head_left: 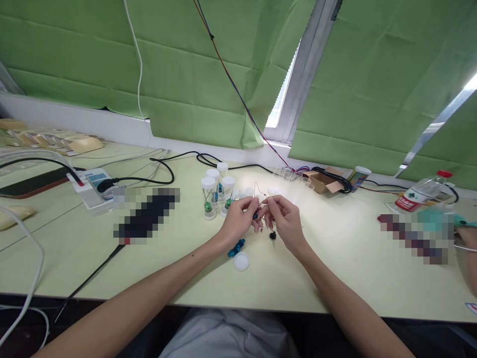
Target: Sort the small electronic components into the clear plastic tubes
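Observation:
My left hand [240,215] and my right hand [283,219] meet over the table, fingers pinched close together. A thin bent wire [255,188] rises between the fingertips, its other end dropping towards my right fingers. Under my left thumb shows a small dark-blue piece [255,216], mostly hidden by the fingers. Below the hands lie a shiny blue part [236,248] and a white round lid [241,261]. A small black round piece [273,235] is just beneath my right hand. Left of my left hand stand several clear white-capped vials [209,201] with green or blue pieces inside.
Clear cups [286,172], an open cardboard box [323,181] and a can [359,178] stand along the back. A bottle [417,194] is at right, near another person's hand [467,237]. A power strip [91,186] and cables lie left.

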`<state>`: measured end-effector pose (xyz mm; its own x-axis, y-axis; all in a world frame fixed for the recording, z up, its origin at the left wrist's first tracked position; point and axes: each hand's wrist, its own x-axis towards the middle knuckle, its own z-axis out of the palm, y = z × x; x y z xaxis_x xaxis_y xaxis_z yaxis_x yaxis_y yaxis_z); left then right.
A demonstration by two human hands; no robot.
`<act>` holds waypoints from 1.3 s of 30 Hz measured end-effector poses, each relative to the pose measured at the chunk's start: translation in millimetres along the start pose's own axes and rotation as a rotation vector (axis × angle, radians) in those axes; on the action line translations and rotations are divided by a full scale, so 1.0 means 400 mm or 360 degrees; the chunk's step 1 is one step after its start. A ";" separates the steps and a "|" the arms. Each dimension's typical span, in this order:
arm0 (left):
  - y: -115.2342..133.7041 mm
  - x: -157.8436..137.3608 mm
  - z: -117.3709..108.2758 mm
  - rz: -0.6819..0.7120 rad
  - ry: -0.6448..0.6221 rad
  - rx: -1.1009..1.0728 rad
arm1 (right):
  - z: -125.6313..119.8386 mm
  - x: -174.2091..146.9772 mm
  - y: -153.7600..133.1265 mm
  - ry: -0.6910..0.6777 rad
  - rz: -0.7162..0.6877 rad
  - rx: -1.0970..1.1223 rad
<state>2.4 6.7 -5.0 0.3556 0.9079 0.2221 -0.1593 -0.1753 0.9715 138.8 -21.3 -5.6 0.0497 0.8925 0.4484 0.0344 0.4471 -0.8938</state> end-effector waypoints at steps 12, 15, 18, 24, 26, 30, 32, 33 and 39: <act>0.001 0.001 -0.003 -0.0023 -0.0038 -0.0071 | -0.011 0.011 0.005 -0.0310 0.0309 0.0482; -0.002 0.001 -0.003 -0.0027 -0.0040 -0.0077 | -0.011 0.012 0.003 -0.0363 0.0367 0.0550; -0.003 0.001 -0.003 -0.0033 -0.0048 -0.0079 | -0.012 0.011 0.001 -0.0404 0.0389 0.0630; 0.000 0.000 -0.002 -0.0031 -0.0042 -0.0081 | -0.014 0.009 -0.003 -0.0417 0.0404 0.0575; -0.001 0.000 -0.003 -0.0032 -0.0046 -0.0058 | -0.014 0.009 -0.002 -0.0407 0.0402 0.0549; -0.002 -0.002 -0.004 -0.0025 -0.0020 0.0023 | -0.017 0.010 0.003 -0.0379 0.0410 0.0510; -0.001 -0.003 -0.004 -0.0025 -0.0007 0.0046 | -0.017 0.010 0.007 -0.0377 0.0401 0.0511; -0.001 -0.003 -0.003 -0.0027 -0.0003 0.0055 | -0.017 0.010 0.008 -0.0378 0.0397 0.0518; 0.002 -0.002 -0.002 -0.0063 -0.0002 0.0069 | -0.017 0.012 0.006 -0.0333 0.0406 0.0522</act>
<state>1.3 6.1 -4.4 0.3621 0.9138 0.1837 -0.1050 -0.1559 0.9822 145.8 -16.2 -5.6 -0.1883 0.9541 0.2327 -0.2716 0.1771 -0.9460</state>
